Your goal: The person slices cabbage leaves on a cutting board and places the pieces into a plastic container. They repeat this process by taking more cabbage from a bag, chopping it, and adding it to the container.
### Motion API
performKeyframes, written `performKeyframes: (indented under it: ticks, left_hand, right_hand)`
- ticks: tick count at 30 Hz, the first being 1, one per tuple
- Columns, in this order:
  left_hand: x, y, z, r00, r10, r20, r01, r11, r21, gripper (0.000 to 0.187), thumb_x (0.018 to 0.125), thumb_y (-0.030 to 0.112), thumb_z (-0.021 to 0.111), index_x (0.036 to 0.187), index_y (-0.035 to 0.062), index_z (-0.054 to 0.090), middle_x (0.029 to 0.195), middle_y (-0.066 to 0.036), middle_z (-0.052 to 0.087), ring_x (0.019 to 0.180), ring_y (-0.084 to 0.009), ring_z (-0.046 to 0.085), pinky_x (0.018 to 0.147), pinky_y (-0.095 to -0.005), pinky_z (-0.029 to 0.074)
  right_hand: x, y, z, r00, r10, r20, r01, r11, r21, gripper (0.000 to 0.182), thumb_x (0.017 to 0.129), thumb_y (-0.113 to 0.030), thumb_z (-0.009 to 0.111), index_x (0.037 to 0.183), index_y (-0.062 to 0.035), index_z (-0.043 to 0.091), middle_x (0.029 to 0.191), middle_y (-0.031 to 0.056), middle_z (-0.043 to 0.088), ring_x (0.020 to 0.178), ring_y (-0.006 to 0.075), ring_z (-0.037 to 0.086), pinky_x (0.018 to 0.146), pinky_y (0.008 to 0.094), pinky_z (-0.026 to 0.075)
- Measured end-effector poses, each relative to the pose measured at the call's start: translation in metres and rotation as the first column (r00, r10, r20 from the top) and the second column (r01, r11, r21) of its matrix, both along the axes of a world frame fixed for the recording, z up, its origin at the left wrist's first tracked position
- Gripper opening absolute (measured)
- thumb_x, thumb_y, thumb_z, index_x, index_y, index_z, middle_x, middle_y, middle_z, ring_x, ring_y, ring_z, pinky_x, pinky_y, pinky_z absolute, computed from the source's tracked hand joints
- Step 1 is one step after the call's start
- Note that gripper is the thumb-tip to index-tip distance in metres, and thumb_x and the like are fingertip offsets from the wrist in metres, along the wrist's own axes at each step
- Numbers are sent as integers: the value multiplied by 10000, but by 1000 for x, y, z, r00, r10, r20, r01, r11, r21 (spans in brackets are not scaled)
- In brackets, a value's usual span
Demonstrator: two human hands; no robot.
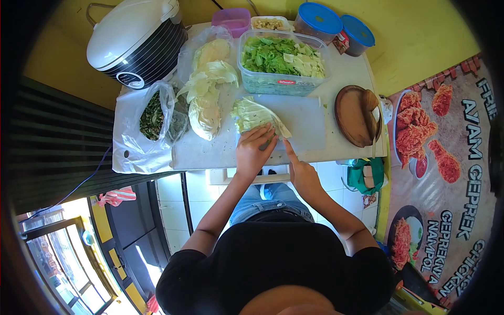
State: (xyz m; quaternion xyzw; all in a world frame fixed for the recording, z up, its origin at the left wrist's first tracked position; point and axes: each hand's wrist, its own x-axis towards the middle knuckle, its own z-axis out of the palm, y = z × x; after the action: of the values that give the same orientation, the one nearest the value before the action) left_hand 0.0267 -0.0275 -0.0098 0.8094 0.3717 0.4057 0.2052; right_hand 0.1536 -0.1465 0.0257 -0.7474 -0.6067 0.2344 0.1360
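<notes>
A pale green cabbage piece (257, 115) lies on a whitish cutting board (311, 123) near the table's front edge. My left hand (255, 149) presses on its lower side with bent fingers. Just right of it is my right hand (301, 170), its index finger stretched toward the cabbage's right end and the other fingers curled. Whatever those fingers hold is hidden under the hand. More cabbage (205, 113) rests on a plastic bag to the left. Behind the board stands a clear tub (283, 84) full of cut green leaves.
A rice cooker (134, 44) stands back left, above a plastic bag of dark leaves (152, 116). At the right lies a wooden mortar with pestle (353, 116). Along the back are a purple container (231, 21) and blue-lidded tubs (319, 18). A green bag (363, 176) hangs below the right edge.
</notes>
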Motion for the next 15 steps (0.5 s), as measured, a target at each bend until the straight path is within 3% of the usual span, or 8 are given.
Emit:
performKeyframes:
  ticks: [5,8,9,11,15]
  left_hand:
    - [1,0,2,1000,-5,17,5,1000,-18,190,776,143,744,951,69,754,1081,-57,710,1012,-210,657,876,-331,490]
    - [2,-2,1,1000,8,5,-8,1000,21,186,782,143,741,951,66,753,1078,-61,711,1027,-215,655,879,-337,491]
    - [2,-2,1,1000,5,6,-5,1000,18,186,782,143,741,951,66,753,1078,-61,711,1027,-215,655,879,-337,491]
    - [2,-2,1,1000,11,4,-11,1000,11,183,788,146,739,951,64,753,1078,-66,711,1037,-218,653,882,-342,491]
    - [1,-1,1,1000,3,3,-3,1000,16,180,788,151,741,944,62,753,1083,-71,709,1039,-219,653,885,-340,491]
  right_hand:
    - [7,2,-6,988,-26,-154,53,983,178,620,923,-4,501,1493,-161,314,772,257,625,660,401,640,647,441,515]
    - [14,2,1,960,-50,-276,81,991,104,612,924,5,503,1484,-178,336,821,256,634,704,410,646,668,421,513]
    - [15,1,-5,960,-54,-274,85,991,101,612,924,5,503,1484,-178,336,821,256,634,704,410,646,668,421,513]
    - [17,0,-17,980,43,-196,18,954,299,606,950,-78,481,1503,-217,276,636,225,601,585,414,617,572,493,496]
    - [16,-4,-20,990,-2,-142,36,969,243,604,950,-92,480,1502,-228,276,630,218,603,571,412,612,574,497,500]
